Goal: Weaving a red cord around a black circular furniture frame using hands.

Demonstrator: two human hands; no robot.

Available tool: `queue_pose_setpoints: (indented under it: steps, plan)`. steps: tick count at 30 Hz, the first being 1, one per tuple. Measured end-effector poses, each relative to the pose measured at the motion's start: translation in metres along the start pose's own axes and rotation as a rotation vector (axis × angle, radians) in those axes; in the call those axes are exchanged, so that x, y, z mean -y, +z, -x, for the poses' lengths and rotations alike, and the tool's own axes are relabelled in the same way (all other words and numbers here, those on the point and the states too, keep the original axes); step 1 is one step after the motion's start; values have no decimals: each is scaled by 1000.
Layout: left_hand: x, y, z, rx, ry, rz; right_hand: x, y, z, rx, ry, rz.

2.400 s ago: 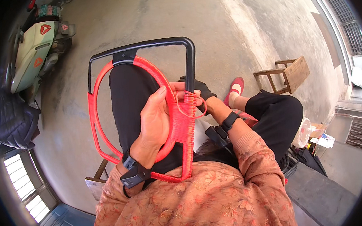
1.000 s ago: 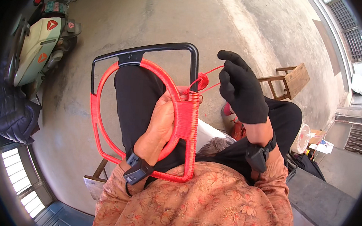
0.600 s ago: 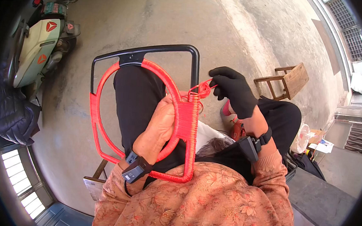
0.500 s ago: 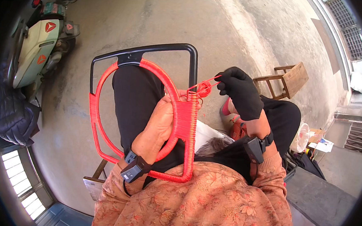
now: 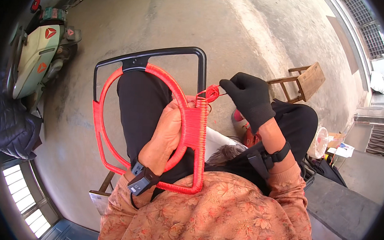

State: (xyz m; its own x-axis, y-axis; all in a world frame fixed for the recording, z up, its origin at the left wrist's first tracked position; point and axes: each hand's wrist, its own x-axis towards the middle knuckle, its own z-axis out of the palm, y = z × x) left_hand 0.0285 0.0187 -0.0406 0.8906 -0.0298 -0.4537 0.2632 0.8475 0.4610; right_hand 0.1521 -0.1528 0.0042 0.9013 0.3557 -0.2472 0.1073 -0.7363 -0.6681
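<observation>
A black metal frame [image 5: 169,53] with a curved inner hoop rests across my lap. Most of it is wrapped in red cord [image 5: 194,133]. My bare left hand [image 5: 167,131] grips the wrapped part where the hoop meets the right side bar. My right hand [image 5: 249,97], in a black glove, pinches the loose end of the red cord [image 5: 211,93] just right of the frame's right bar, where the cord forms a small loop. Both wrists carry black straps.
A pale green scooter [image 5: 37,55] stands at the upper left on the concrete floor [image 5: 171,19]. A small wooden stool [image 5: 305,80] is at the right. Dark bags [image 5: 13,128] lie at the left, and boxes and bags [image 5: 334,145] at the far right.
My right hand went from beside the frame out to the right with the cord, then came back close to the frame's right bar. The left hand kept its grip.
</observation>
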Motion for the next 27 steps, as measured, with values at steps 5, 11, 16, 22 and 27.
queue_pose_setpoints:
  steps: [5, 11, 16, 22, 27]
  plan:
    - [1, -1, -1, -28, -9, 2, 3, -4, 2, -6, -191, 184]
    - [-1, 6, 3, -24, -16, -51, -8, 6, 5, 465, -83, -434]
    - [-2, 7, 5, -156, -42, 8, -16, 28, 9, 416, -51, -975]
    - [-3, 6, 8, -120, 157, 129, -37, -38, 42, -93, -244, -938]
    - [-8, 13, 14, -66, 145, 9, -68, -90, 55, -201, -222, -1245]
